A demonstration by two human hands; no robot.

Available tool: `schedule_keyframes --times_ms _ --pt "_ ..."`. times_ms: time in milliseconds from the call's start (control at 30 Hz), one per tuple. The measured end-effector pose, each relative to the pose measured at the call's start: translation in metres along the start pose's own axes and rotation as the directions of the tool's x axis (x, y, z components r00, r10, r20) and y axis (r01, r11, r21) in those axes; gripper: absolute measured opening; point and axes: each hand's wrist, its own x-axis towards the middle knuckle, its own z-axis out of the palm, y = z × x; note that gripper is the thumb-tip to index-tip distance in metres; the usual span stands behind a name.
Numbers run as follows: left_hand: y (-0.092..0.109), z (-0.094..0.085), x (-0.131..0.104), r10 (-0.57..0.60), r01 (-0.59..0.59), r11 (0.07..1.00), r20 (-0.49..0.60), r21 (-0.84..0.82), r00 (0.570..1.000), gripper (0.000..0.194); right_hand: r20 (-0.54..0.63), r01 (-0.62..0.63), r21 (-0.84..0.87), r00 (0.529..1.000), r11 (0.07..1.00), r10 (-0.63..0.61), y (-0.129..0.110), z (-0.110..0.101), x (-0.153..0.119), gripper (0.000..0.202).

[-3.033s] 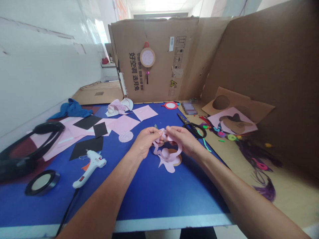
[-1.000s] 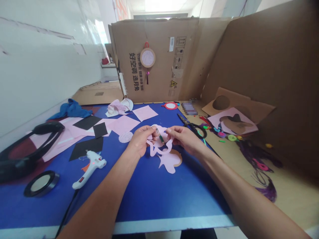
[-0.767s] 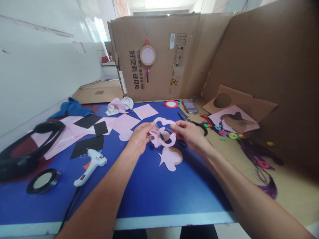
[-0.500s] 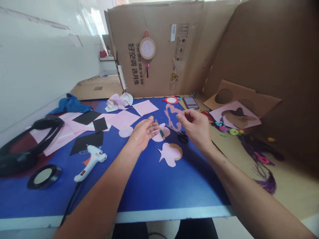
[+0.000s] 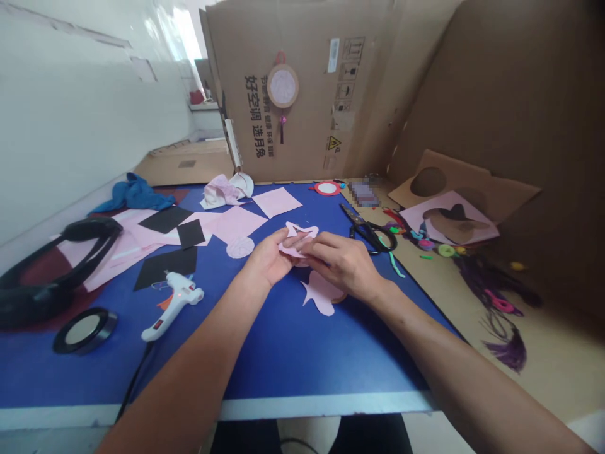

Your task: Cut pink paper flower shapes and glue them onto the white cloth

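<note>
At the centre of the frame, the left hand [image 5: 267,260] grips a thin pink wavy-edged cut-out [image 5: 291,251], its fingers largely hidden beneath; the right hand [image 5: 345,260] pinches the same piece with fingers drawn together. Just below lies a flat pink lobed shape [image 5: 321,294]; black-handled metal scissors [image 5: 368,234] rest right of centre.

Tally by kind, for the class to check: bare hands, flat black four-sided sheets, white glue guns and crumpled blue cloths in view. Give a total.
Bare hands: 2
Flat black four-sided sheets: 3
White plastic glue gun: 1
Crumpled blue cloth: 1
Total: 7
</note>
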Motion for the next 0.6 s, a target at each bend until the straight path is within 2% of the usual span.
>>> schedule_keyframes --times_ms 100,167,233,300,367,400,433,500,600 --pt "0.0 0.002 -0.001 0.073 -0.073 0.997 -0.049 0.014 0.996 0.024 0.028 -0.065 0.108 0.998 0.992 0.062 -0.003 -0.006 0.002 0.034" --pt "0.003 0.002 -0.002 0.138 -0.136 0.99 -0.066 0.034 0.988 0.016 -0.026 -0.219 0.171 0.974 0.961 0.227 -0.002 -0.009 0.003 0.036" --pt "0.006 0.001 -0.003 0.178 -0.176 0.983 -0.038 0.057 0.983 0.009 -0.097 -0.413 0.243 0.89 0.878 0.446 0.002 -0.011 0.006 0.036" --pt "0.01 0.0 -0.004 0.189 -0.189 0.979 0.012 0.073 0.982 0.005 -0.104 -0.566 0.362 0.765 0.74 0.636 0.009 -0.01 0.008 0.043" --pt "0.011 0.0 -0.005 0.185 -0.189 0.979 0.051 0.079 0.981 0.004 -0.005 -0.641 0.513 0.663 0.571 0.748 0.016 -0.007 0.01 0.054" --pt "0.011 0.001 -0.006 0.182 -0.187 0.979 0.064 0.081 0.981 0.004 0.057 -0.651 0.576 0.636 0.495 0.77 0.019 -0.005 0.011 0.057" --pt "0.01 0.001 -0.007 0.178 -0.184 0.979 0.077 0.084 0.981 0.005 0.111 -0.65 0.622 0.624 0.436 0.774 0.02 -0.003 0.012 0.057" --pt "0.009 0.002 -0.008 0.173 -0.185 0.977 0.113 0.105 0.978 0.008 0.167 -0.639 0.67 0.627 0.379 0.761 0.022 0.0 0.012 0.052" --pt "0.009 0.001 -0.006 0.241 -0.27 0.943 0.161 0.193 0.957 0.01 0.152 -0.607 0.714 0.621 0.349 0.769 0.025 -0.002 0.011 0.043"
